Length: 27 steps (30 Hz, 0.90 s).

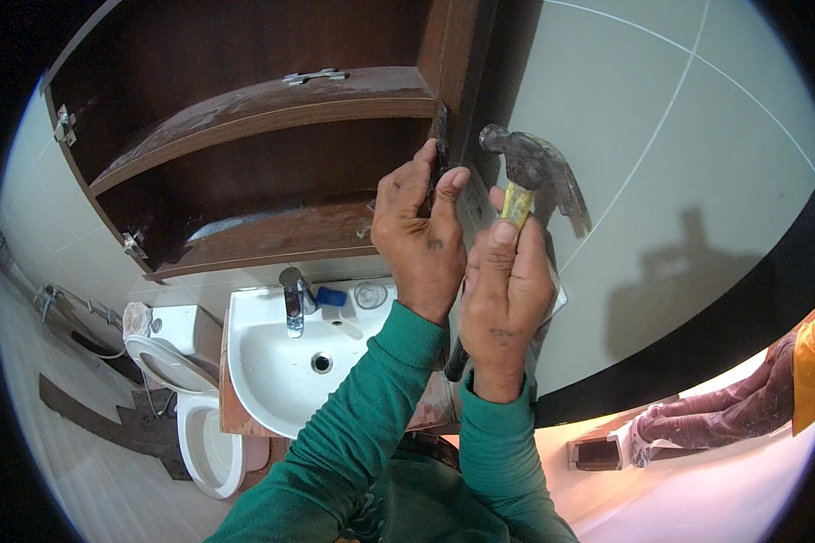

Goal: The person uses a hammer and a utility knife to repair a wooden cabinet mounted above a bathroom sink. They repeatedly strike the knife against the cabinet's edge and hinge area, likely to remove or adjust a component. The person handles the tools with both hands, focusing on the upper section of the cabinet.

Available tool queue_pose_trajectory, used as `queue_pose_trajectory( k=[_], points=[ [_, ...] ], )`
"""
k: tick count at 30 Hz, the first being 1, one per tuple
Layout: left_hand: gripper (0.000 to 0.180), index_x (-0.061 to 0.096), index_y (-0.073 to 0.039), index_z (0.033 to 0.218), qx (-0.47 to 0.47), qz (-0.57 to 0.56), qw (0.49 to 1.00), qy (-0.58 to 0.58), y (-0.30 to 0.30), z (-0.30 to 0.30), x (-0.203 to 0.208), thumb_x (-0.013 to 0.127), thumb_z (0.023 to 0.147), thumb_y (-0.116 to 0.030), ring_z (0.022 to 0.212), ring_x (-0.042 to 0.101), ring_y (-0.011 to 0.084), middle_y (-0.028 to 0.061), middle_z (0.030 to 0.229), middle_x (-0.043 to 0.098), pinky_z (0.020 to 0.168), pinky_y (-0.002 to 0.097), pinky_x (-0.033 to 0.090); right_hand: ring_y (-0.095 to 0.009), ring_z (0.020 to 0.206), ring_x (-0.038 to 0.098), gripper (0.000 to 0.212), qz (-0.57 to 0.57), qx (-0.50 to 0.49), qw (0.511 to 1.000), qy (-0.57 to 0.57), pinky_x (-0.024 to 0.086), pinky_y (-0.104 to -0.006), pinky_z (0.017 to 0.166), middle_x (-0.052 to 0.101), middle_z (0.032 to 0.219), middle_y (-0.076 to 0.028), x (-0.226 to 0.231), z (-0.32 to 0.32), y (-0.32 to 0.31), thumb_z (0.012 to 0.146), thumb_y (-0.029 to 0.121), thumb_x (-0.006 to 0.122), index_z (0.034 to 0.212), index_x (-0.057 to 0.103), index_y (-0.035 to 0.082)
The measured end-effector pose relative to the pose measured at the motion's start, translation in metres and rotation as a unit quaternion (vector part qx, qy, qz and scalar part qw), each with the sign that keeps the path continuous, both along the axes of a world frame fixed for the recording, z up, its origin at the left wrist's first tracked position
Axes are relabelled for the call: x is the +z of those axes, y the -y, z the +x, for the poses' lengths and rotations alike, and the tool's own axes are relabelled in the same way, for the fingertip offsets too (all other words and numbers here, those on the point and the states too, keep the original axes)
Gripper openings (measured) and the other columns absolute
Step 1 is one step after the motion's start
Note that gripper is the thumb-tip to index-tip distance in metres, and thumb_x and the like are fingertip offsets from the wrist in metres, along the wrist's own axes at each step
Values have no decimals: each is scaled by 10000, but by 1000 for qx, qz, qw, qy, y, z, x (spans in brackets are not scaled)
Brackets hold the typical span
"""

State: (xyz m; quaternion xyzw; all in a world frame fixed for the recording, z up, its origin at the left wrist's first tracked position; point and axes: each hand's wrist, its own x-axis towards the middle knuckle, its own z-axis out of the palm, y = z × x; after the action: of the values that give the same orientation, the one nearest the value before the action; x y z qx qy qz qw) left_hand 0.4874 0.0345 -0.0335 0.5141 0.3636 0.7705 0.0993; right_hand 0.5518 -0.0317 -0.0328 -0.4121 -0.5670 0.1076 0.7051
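Note:
My left hand is closed around a slim dark tool, which stands upright against the right edge of the wooden cabinet. Its exact kind is hard to make out, since my fingers cover most of it. In my right hand is a claw hammer, gripped high on its yellow handle just below the head. The hammer's striking face points left, toward the dark tool, and its claw curves right. A small gap separates hammer and tool.
Below the cabinet are a white washbasin, a chrome faucet and a blue object. A toilet stands at left. Loose hinges lie on the dusty shelf. At right, a person's legs show beyond the tiled wall.

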Motion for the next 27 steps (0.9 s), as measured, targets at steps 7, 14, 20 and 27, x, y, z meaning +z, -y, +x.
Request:
queue_pose_trajectory(
  k=[7, 14, 20, 27],
  points=[
    [366, 775, -60, 1314, -4, -1, 1000, 5, 1, 0, 0, 806, 985, -215, 1084, 703, 234, 145, 1155, 753, 944, 390, 584, -151, 731, 594, 388, -37, 9, 999, -17, 504, -322, 663, 629, 857, -95, 3, -1, 5, 1169, 267, 488, 1342, 638, -46],
    [355, 776, -48, 1310, -19, 0, 1000, 18, -1, -2, 0, 800, 989, -200, 1084, 707, 239, 153, 1156, 755, 947, 383, 580, -32, 624, 430, 463, -12, 3, 1000, -1, 357, -219, 562, 499, 720, 42, 1, -1, 2, 1176, 325, 484, 1398, 622, -56],
    [368, 774, -46, 1321, -38, -9, 999, 24, 0, -5, 0, 816, 976, -168, 1083, 712, 217, 155, 1170, 766, 957, 357, 573, -52, 671, 461, 469, 1, -9, 999, 35, 390, -236, 599, 532, 765, 21, 3, -2, -1, 1175, 320, 478, 1410, 620, -60],
    [359, 776, -62, 1320, -65, -22, 997, 35, 1, -8, 1, 809, 973, -153, 1100, 711, 229, 159, 1184, 760, 952, 379, 588, -102, 775, 543, 472, 9, -18, 997, 74, 480, -285, 691, 601, 884, -32, 14, -4, -12, 1173, 333, 479, 1410, 626, -47]
  ],
)
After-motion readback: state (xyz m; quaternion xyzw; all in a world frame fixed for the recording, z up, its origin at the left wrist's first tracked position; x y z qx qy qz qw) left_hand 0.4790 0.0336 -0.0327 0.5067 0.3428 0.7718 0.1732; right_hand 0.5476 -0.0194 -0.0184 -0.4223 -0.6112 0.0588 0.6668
